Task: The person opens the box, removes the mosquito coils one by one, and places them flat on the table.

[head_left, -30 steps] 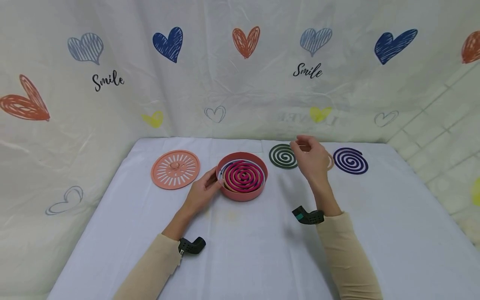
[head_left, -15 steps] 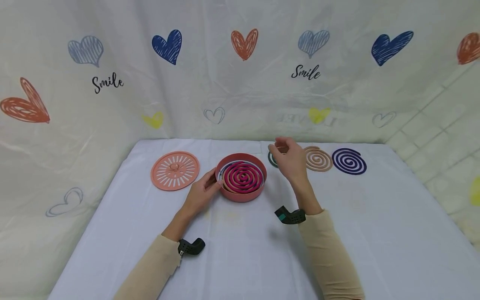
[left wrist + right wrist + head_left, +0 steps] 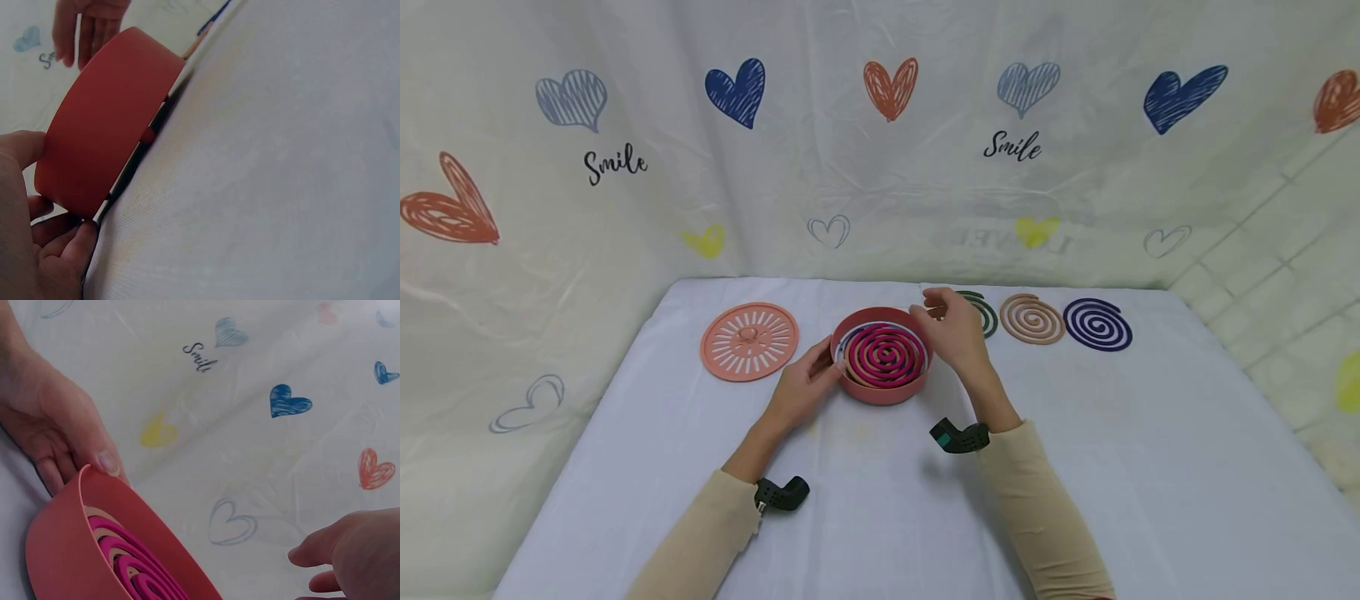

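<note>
A round red mosquito coil holder (image 3: 880, 398) stands in the middle of the table. Inside it lies a magenta mosquito coil (image 3: 886, 354) over tan and dark ones. The left hand (image 3: 805, 385) grips the holder's left side, its thumb on the rim and its other fingers low against the wall, as the left wrist view shows. Just by the holder's upper right rim is the right hand (image 3: 953, 329), fingers loosely bent, nothing seen between them. It partly covers a green coil (image 3: 992, 321). Whether it touches the rim, I cannot tell.
A slotted orange-pink lid (image 3: 748, 334) with a knob lies left of the holder. A tan coil (image 3: 1032, 319) and a dark purple coil (image 3: 1098, 325) lie at the back right. Behind the white-covered table (image 3: 865, 500) hangs a sheet printed with hearts.
From over the tan coil, the right hand has moved left and slightly down to the holder's right rim, uncovering that coil. The left hand and holder have stayed put.
</note>
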`<state>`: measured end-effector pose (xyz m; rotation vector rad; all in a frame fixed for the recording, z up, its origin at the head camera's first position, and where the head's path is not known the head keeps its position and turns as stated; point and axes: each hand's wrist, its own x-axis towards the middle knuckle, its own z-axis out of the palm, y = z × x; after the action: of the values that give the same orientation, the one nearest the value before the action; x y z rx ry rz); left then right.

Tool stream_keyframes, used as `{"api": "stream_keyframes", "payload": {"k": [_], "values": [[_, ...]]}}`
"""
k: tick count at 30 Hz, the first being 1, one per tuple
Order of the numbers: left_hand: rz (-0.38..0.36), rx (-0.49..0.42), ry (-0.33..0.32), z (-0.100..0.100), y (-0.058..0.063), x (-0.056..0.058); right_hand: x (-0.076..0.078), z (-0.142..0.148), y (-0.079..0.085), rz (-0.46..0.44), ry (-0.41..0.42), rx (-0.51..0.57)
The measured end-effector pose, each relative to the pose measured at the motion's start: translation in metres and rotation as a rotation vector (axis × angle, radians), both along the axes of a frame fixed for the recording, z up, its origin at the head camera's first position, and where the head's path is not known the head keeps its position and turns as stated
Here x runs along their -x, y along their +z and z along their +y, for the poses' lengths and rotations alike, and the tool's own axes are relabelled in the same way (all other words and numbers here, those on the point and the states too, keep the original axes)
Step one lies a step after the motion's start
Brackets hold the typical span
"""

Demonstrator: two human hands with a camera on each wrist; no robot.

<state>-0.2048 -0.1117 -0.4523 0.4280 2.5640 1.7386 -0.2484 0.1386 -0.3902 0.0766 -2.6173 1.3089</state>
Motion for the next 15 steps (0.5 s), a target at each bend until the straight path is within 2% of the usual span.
{"api": "stream_keyframes", "payload": {"k": [15], "values": [[0.008, -0.008, -0.004, 0.001, -0.002, 0.001, -0.002, -0.014, -0.013, -0.048, 0.124, -0.137]]}}
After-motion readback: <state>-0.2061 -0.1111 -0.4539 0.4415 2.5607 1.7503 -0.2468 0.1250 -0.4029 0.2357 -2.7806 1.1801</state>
